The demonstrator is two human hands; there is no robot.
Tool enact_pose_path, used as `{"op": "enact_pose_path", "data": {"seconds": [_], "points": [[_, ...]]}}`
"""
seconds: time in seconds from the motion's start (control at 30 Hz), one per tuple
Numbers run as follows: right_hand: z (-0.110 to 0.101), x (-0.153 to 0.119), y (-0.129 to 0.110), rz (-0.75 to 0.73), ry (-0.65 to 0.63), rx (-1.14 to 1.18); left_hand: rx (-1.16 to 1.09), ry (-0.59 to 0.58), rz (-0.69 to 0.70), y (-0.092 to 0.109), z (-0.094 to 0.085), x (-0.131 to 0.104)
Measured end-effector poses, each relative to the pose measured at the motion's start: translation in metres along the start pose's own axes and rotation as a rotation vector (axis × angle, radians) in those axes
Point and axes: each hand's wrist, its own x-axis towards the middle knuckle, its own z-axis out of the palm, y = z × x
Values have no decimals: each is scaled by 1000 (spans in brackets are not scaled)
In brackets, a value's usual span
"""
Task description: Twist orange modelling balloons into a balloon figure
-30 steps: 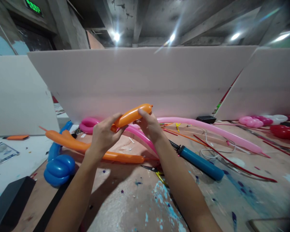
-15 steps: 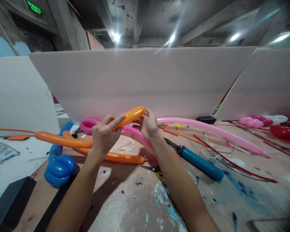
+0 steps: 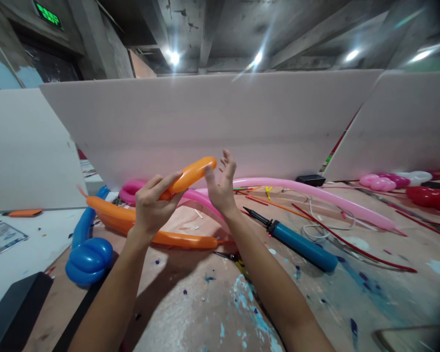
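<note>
My left hand (image 3: 156,203) is closed around a long orange balloon (image 3: 194,174). Its rounded end points up and to the right, and the rest trails out left behind my wrist. Close to that rounded end is my right hand (image 3: 222,186), fingers spread; its thumb is near or against the tip, and I cannot tell if they touch. Another orange balloon (image 3: 187,240) lies on the table below my hands. Behind them runs a long pink balloon (image 3: 315,191). Scissors (image 3: 227,255) lie by my right forearm, which partly hides them.
A blue balloon pump (image 3: 302,247) lies to the right, near thin uninflated red balloons (image 3: 355,244). On the left sits a twisted blue balloon (image 3: 90,261) beside a black block (image 3: 18,313). A white board (image 3: 212,117) stands behind the table. Red balloon bubbles (image 3: 430,198) lie far right.
My right hand has let go of the balloon's tip and opened, fingers rising. The trailing orange part on the left has swung in to the right, and its thin tail now points upward.
</note>
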Motion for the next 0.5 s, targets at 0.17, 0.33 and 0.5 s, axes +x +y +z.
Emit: {"op": "enact_pose_path", "data": {"seconds": [0.17,0.33,0.5], "points": [[-18,22,34,373,178,242,-43,14,-53,-3,-3,2],[-18,17,7,618,-410,595,43,3,8,-2,2,-1],[-9,10,-16,565,-321,718,97,-226,7,-2,7,-4]]}}
